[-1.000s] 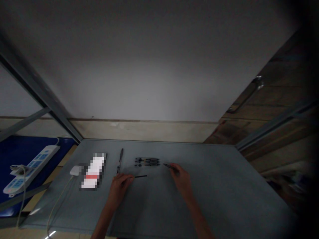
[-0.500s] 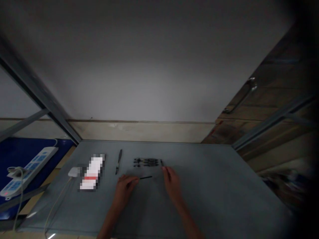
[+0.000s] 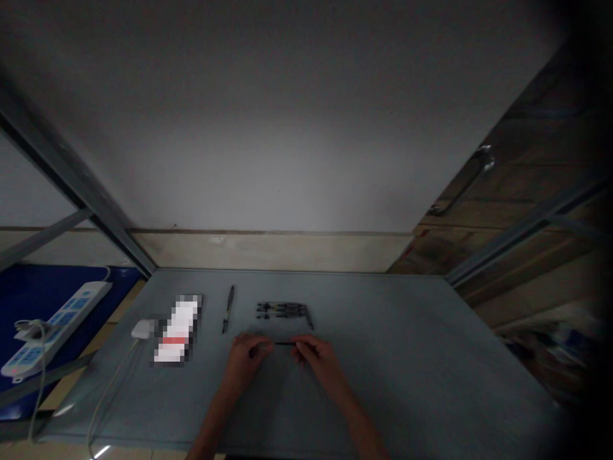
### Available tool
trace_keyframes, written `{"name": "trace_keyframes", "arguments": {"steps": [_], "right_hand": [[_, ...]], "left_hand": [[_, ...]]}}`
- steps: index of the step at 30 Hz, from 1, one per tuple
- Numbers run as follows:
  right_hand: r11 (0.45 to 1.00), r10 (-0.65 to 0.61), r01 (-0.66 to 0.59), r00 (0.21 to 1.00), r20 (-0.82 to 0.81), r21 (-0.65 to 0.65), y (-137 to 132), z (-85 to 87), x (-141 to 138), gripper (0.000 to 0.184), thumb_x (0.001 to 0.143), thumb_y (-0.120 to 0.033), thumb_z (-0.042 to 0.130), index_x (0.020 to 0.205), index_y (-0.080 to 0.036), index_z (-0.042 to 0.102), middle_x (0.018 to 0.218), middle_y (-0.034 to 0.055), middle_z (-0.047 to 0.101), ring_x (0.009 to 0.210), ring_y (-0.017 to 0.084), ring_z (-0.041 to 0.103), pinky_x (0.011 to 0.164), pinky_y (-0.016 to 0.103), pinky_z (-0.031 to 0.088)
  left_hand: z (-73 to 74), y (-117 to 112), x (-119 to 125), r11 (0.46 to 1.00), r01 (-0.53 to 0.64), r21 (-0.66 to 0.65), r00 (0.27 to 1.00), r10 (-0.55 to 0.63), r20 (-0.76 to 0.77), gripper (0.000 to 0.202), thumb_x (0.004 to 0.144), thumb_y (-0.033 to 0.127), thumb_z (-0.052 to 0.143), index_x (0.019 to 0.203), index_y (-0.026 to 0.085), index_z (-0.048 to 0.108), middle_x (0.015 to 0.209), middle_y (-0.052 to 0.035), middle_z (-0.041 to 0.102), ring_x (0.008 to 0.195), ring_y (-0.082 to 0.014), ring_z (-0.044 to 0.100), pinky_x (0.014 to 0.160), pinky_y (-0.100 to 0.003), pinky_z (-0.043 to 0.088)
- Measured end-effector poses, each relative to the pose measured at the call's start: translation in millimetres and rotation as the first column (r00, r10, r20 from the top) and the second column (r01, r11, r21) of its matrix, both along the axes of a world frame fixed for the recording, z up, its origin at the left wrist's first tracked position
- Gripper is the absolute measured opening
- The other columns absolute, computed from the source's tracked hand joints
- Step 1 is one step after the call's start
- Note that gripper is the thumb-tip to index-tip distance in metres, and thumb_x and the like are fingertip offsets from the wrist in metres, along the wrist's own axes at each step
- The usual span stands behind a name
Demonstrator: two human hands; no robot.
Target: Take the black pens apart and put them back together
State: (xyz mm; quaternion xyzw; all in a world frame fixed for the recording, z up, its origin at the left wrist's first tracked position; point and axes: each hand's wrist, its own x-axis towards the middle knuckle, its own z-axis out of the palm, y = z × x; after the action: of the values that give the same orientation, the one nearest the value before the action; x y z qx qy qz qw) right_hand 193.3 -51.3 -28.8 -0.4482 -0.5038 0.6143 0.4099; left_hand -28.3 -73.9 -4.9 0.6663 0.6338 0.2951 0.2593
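Note:
A thin black pen part (image 3: 284, 344) is held level just above the grey table (image 3: 407, 364), between both hands. My left hand (image 3: 246, 359) pinches its left end and my right hand (image 3: 317, 355) pinches its right end. Just behind them lies a small row of black pens (image 3: 280, 310), with one more pen piece (image 3: 310, 317) lying aslant at the row's right end. A single black pen (image 3: 228, 308) lies apart to the left of the row.
A white and red box (image 3: 176, 329) and a white charger (image 3: 142, 329) with its cable lie at the table's left. A white power strip (image 3: 52, 326) rests on a blue surface beyond the left edge. Metal frame bars stand left and right; a wall is behind.
My right hand set a pen piece down at the right end of the row, then moved left and took the free end of the thin part that my left hand holds.

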Motion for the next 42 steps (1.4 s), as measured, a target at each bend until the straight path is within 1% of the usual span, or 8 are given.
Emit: {"name": "trace_keyframes", "arguments": {"steps": [5,10,15,20,31,35,38,42], "right_hand": [[1.0,0.007,-0.009,0.998,-0.061,-0.026,-1.4,4.7,-0.4,0.024,0.083,-0.042,0.067,0.092,-0.023,0.077,0.072,0.0053,0.073,0.063,0.019,0.062,0.057,0.03,0.045],[0.997,0.046,-0.054,0.989,-0.142,-0.049,-3.1,10.7,-7.9,0.031,0.086,-0.048,0.063,0.097,-0.022,0.076,0.072,0.0053,0.072,0.062,0.019,0.063,0.057,0.031,0.045],[0.987,0.012,-0.052,0.967,-0.255,-0.152,-5.7,10.9,-14.9,0.052,0.087,-0.065,0.052,0.097,-0.021,0.077,0.074,0.0085,0.074,0.063,0.02,0.066,0.057,0.031,0.045],[0.96,0.05,-0.159,0.909,-0.413,-0.232,-3.6,12.6,-10.2,0.073,0.086,-0.076,0.039,0.1,-0.015,0.077,0.083,0.0143,0.077,0.071,0.022,0.07,0.065,0.033,0.048],[0.916,0.148,-0.301,0.869,-0.473,-0.266,4.4,13.0,-7.6,0.08,0.087,-0.078,0.032,0.103,-0.014,0.077,0.089,0.016,0.078,0.076,0.024,0.072,0.069,0.034,0.049],[0.921,0.151,-0.3,0.863,-0.482,-0.249,3.5,11.7,-5.5,0.079,0.088,-0.076,0.032,0.105,-0.013,0.076,0.091,0.0165,0.078,0.078,0.023,0.072,0.072,0.033,0.05],[0.919,0.148,-0.303,0.859,-0.489,-0.254,2.3,10.8,-4.4,0.079,0.089,-0.075,0.031,0.104,-0.012,0.076,0.091,0.0172,0.078,0.079,0.023,0.073,0.075,0.035,0.051],[0.919,0.149,-0.309,0.848,-0.508,-0.246,2.1,9.6,-3.2,0.077,0.089,-0.075,0.033,0.106,-0.012,0.075,0.096,0.0185,0.077,0.085,0.025,0.073,0.08,0.038,0.051]], "left_hand": [[-2.1,0.3,-0.4,0.999,-0.05,0.013,0.996,0.049,0.075,0.024,0.084,0.04,0.06,0.081,0.023,0.077,0.077,-0.0048,0.074,0.076,-0.0219,0.065,0.076,-0.034,0.049],[-5.2,0.6,4.1,0.998,-0.063,0.008,0.991,0.062,0.119,0.021,0.081,0.039,0.062,0.086,0.025,0.077,0.08,-0.0036,0.074,0.075,-0.021,0.066,0.073,-0.032,0.05],[-5.9,0.2,8.8,0.999,-0.047,-0.024,0.993,0.049,0.106,0.025,0.083,0.044,0.059,0.087,0.026,0.076,0.077,-0.0025,0.073,0.071,-0.0202,0.064,0.072,-0.032,0.048],[-6.6,0.8,8.9,0.998,-0.049,-0.027,0.992,0.052,0.112,0.03,0.083,0.047,0.057,0.086,0.024,0.076,0.079,-0.0042,0.073,0.075,-0.0211,0.064,0.073,-0.033,0.047],[-9.3,-1.0,4.7,0.995,-0.052,-0.084,0.976,0.069,0.208,0.03,0.08,0.046,0.062,0.092,0.023,0.076,0.078,-0.0029,0.072,0.065,-0.0181,0.06,0.064,-0.03,0.047],[-4.1,-2.8,5.6,0.995,-0.065,-0.074,0.977,0.079,0.2,0.033,0.082,0.048,0.06,0.096,0.024,0.076,0.081,-0.0038,0.073,0.073,-0.0202,0.063,0.071,-0.032,0.05],[-1.2,-2.9,6.4,0.997,-0.056,-0.06,0.972,0.068,0.227,0.031,0.084,0.046,0.057,0.09,0.023,0.077,0.085,-0.0049,0.075,0.079,-0.0206,0.065,0.075,-0.032,0.05],[-2.7,-2.2,4.9,0.997,-0.037,-0.073,0.975,0.052,0.217,0.031,0.082,0.047,0.06,0.082,0.02,0.076,0.076,-0.0041,0.072,0.071,-0.0186,0.063,0.068,-0.029,0.048]]}}
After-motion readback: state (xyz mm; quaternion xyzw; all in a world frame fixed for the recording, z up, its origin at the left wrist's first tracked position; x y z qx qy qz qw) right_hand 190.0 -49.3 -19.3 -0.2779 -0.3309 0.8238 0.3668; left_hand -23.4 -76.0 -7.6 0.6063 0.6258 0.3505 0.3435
